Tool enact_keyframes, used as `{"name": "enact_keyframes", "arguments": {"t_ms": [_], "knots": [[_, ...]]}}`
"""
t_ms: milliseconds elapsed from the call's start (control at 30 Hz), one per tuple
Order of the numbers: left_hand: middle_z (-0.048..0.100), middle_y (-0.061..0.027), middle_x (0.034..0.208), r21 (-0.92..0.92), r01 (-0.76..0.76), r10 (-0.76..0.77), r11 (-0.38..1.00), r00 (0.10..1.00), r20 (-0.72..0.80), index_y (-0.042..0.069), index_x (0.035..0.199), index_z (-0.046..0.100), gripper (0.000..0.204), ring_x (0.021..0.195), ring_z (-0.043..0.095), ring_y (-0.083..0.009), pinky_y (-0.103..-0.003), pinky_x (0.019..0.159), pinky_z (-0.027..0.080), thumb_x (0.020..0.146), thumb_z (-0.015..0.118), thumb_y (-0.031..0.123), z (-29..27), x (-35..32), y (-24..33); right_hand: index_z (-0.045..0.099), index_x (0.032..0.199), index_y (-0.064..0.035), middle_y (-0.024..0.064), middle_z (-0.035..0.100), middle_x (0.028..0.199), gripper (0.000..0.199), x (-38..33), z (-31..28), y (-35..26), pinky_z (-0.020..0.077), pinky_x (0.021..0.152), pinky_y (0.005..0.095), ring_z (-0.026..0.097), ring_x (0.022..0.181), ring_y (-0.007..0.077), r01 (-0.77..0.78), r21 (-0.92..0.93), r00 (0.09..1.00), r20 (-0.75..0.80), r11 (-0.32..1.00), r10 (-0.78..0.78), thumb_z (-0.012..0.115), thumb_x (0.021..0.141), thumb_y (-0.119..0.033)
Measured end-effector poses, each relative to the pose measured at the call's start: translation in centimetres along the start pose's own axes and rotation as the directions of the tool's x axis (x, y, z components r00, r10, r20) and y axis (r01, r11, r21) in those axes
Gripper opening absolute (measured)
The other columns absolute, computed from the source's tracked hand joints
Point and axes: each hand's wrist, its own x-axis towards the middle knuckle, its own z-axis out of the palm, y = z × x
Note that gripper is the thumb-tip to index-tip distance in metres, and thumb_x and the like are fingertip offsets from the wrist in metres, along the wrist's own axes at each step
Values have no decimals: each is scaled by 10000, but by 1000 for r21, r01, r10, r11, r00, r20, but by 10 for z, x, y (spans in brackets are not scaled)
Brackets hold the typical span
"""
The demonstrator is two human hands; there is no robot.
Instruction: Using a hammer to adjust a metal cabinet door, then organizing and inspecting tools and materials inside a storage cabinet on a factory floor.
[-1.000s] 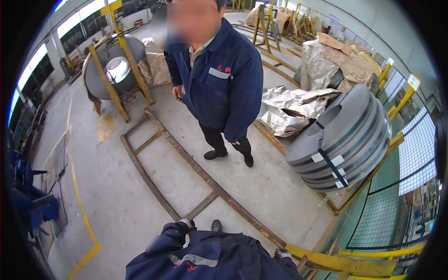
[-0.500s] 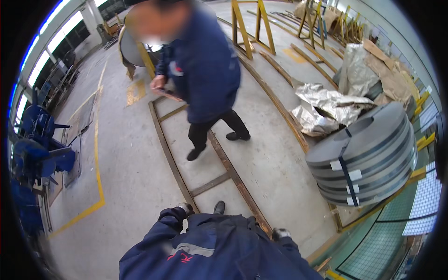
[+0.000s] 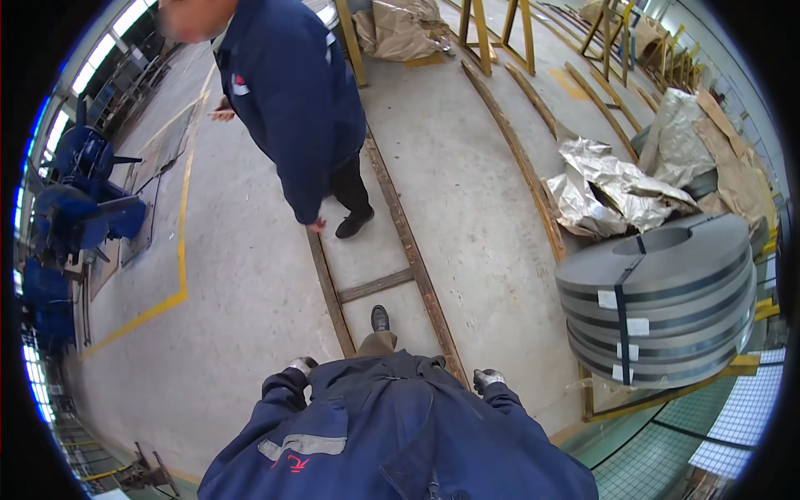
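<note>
My left hand [image 3: 303, 365], in a grey glove, hangs beside my dark blue jacket [image 3: 367, 442]. Its fingers are too small and covered to make out. On the other side my right hand [image 3: 487, 380], also gloved, hangs with its fingers curled in and nothing visible in them. Neither hand touches anything. Below me a wooden frame [image 3: 377, 286] of two long rails and a crosspiece lies on the floor. One of my shoes [image 3: 380, 318] is between the rails.
A co-worker [image 3: 296, 108] in a blue jacket stands ahead on the left. Banded steel strip coils [image 3: 658, 308] are stacked at right beside crumpled silver wrapping [image 3: 604, 187]. Blue machinery [image 3: 83, 217] stands at far left behind a yellow floor line [image 3: 183, 242]. Yellow stands [image 3: 477, 37] are farther off.
The co-worker has shifted left in view and turned, one arm now hanging down. My view has moved forward along the wooden frame, and the coils look nearer. My hands stay at my sides.
</note>
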Motion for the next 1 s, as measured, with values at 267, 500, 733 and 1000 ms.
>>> {"name": "enact_keyframes", "arguments": {"t_ms": [267,500,733,1000], "knots": [[686,-137,945,-212,46,-16,976,990,142,46,1014,674,521,878,656,-247,-329,807,510,637,721,403,-33,55,-11,644,963,10,104,650,754,212,23,27,-88,476,486,310,614,585,189,222,50,975,0,974,-222,618,822,-147],[670,-111,1038,-174,-48,72,984,988,137,103,1067,665,466,972,633,-249,-327,877,482,703,696,392,-110,126,23,649,948,19,94,646,717,228,12,52,-177,497,511,303,616,591,179,174,-13,982,-71,985,-174,630,805,-157],[673,-93,1027,-101,-103,115,990,985,131,135,1055,675,377,959,632,-245,-329,851,491,743,673,347,-131,170,6,659,914,16,96,654,714,237,-14,54,-226,489,513,303,615,570,178,104,-31,988,-115,994,-107,650,798,-190],[674,-93,1028,-125,-186,209,974,957,201,131,1061,675,373,972,634,-249,-304,878,482,700,624,210,-110,215,5,631,774,32,118,639,674,260,10,14,-211,486,509,348,597,536,220,32,-57,974,-223,998,-44,636,817,-224]]}}
